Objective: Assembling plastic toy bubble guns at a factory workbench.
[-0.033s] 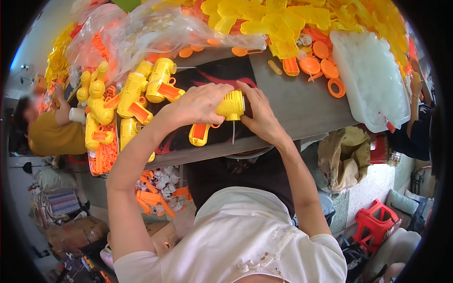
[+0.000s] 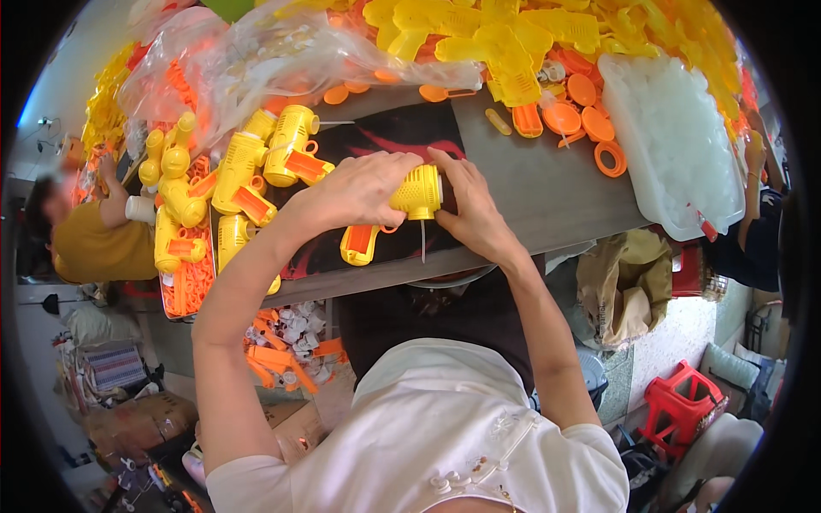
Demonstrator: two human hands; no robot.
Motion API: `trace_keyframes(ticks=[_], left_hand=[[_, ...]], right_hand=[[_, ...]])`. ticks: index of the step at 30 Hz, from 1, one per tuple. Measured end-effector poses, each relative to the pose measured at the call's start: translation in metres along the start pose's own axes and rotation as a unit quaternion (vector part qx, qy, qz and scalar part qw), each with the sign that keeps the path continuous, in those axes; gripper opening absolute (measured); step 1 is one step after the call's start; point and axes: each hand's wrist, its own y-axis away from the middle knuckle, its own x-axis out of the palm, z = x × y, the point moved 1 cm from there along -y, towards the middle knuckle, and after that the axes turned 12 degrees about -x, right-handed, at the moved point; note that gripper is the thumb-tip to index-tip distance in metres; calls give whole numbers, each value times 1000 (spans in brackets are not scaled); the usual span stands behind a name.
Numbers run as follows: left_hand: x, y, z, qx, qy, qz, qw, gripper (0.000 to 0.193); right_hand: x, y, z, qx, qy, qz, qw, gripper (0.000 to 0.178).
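Over the front of the table I hold a yellow plastic toy gun (image 2: pixel 420 193) with a vented body, a white rim at its right end and an orange-panelled handle (image 2: pixel 359 243) pointing down. My left hand (image 2: pixel 369 185) wraps round its body from the left. With thumb and fingers, my right hand (image 2: pixel 472 205) cups the rimmed end. A thin pale strip (image 2: pixel 423 242) hangs below that end. Left of my hands lie several similar toy guns (image 2: pixel 238 173), some on a tray of small orange parts (image 2: pixel 186 295).
Yellow shell halves (image 2: pixel 505 43) are heaped at the back, beside orange round caps (image 2: pixel 581 103) and a clear plastic bag (image 2: pixel 248 60). A white tub (image 2: pixel 676 154) of translucent pieces stands at the right. Other people sit at both sides. A red stool (image 2: pixel 682 406) is on the floor.
The toy gun's handle has shifted very slightly left. Both hands keep almost the same place and grip.
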Motion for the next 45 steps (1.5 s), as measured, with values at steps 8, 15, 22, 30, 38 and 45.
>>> trace_keyframes(ticks=[8, 15, 22, 30, 38, 45], left_hand=[[10, -2, 7, 60, -30, -34, 997, 77], [6, -8, -3, -18, -37, 57, 998, 78], [-1, -5, 17, -49, 71, 55, 995, 93], [44, 49, 23, -124, 629, -44, 766, 66], [28, 61, -20, -108, 433, -141, 884, 57], [30, 64, -40, -65, 243, -257, 933, 64]], right_hand=[[1, -1, 1, 9, -9, -16, 1000, 79], [-6, -1, -3, -24, 46, 4, 999, 75], [-17, -20, 15, 108, -103, 50, 987, 68], [-12, 14, 16, 10, -65, -10, 998, 63], [-11, -13, 30, 123, -290, -18, 949, 21], [-10, -16, 69, 7, -132, 10, 991, 76]])
